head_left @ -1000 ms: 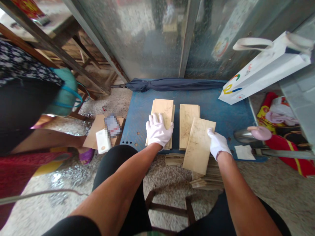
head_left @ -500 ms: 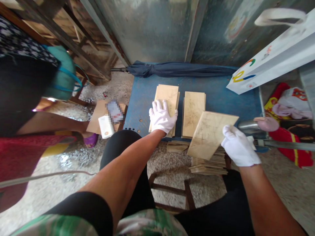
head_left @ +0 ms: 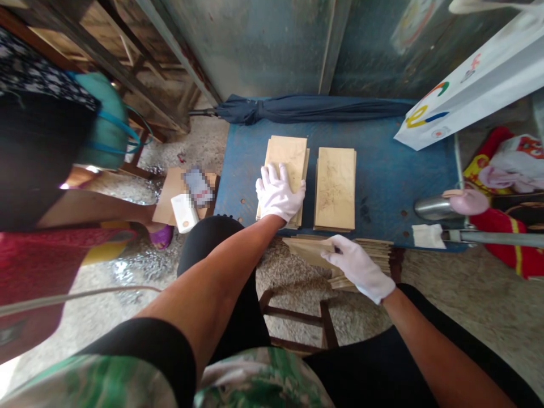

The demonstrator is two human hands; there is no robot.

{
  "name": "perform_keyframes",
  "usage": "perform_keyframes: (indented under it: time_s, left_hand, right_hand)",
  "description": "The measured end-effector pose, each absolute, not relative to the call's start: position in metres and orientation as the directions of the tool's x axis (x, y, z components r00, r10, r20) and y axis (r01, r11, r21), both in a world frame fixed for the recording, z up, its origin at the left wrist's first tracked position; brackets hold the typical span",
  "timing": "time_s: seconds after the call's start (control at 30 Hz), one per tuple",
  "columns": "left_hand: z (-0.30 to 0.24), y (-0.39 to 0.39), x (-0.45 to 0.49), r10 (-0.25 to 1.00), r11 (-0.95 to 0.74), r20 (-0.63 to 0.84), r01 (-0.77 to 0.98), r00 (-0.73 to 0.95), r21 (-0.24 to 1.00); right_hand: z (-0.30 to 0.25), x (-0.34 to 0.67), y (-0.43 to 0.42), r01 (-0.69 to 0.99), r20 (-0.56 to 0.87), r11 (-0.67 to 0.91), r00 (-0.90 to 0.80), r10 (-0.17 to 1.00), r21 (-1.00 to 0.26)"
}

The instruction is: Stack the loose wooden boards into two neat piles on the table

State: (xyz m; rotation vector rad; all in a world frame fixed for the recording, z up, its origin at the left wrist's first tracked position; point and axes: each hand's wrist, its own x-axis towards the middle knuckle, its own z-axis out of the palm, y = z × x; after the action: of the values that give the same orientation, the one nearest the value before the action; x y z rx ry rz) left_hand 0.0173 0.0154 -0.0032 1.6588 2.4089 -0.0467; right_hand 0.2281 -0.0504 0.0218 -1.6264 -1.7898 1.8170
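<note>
Stacks of thin, pale rectangular wood strips (head_left: 335, 188) are set side by side on a blue-painted perforated board (head_left: 382, 181). The left stack (head_left: 285, 152) is partly covered by the left hand (head_left: 279, 192) in a white cotton glove, laid flat with the fingers slightly spread and closed on nothing, so only contact from above is shown. Just off the near edge of the board, a looser pile of similar strips (head_left: 374, 250) is reached by the right hand (head_left: 356, 267), also white-gloved. Its fingers (head_left: 335, 255) are stretched over a tilted strip (head_left: 306, 250) at the top of the pile, and whether that strip is gripped cannot be told. The working point is judged to lie at this pile, with a firm closing of the fingers on the strip's edge called for before any lift.

Along the far edge of the board, a furled navy umbrella (head_left: 310, 109) is laid, and a white paper carrier bag (head_left: 467, 85) is propped at its far right corner. A steel flask with a pink cap (head_left: 450, 205) is placed at the right edge. Left of the board, a cardboard sheet (head_left: 168, 204) bearing a white box (head_left: 184, 213) is seen, beyond which a co-worker's bare arm (head_left: 97, 212) is visible
</note>
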Motion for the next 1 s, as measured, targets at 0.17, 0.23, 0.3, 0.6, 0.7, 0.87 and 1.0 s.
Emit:
perform_keyframes:
  time_s: [0.17,0.23,0.3,0.6,0.7,0.87,1.0]
  left_hand:
    - [-0.001,0.015,0.017,0.914,0.370,-0.214,0.924,-0.344,0.093]
    - [-0.001,0.015,0.017,0.916,0.368,-0.209,0.924,-0.342,0.105]
    - [-0.001,0.015,0.017,0.918,0.367,-0.209,0.922,-0.337,0.127]
    - [0.000,0.016,0.017,0.906,0.387,-0.251,0.907,-0.340,0.168]
    - [0.000,0.015,0.017,0.904,0.385,-0.265,0.907,-0.334,0.171]
    - [0.000,0.015,0.017,0.900,0.394,-0.277,0.901,-0.337,0.181]
    - [-0.003,0.016,0.016,0.898,0.396,-0.279,0.901,-0.339,0.178]
  right_hand:
    - [0.003,0.220,-0.071,0.590,-0.521,-0.192,-0.457,0.721,-0.784]
    - [-0.006,0.219,-0.078,0.573,-0.485,-0.156,-0.483,0.729,-0.805]
    - [-0.013,0.219,-0.082,0.574,-0.465,-0.114,-0.513,0.722,-0.811]
    - [-0.037,0.228,-0.081,0.711,-0.520,0.115,-0.605,0.602,-0.694]
    - [-0.038,0.232,-0.076,0.742,-0.524,0.329,-0.654,0.546,-0.583]
    - [-0.037,0.233,-0.074,0.749,-0.546,0.420,-0.662,0.513,-0.513]
    - [-0.038,0.233,-0.075,0.769,-0.559,0.338,-0.631,0.538,-0.543]
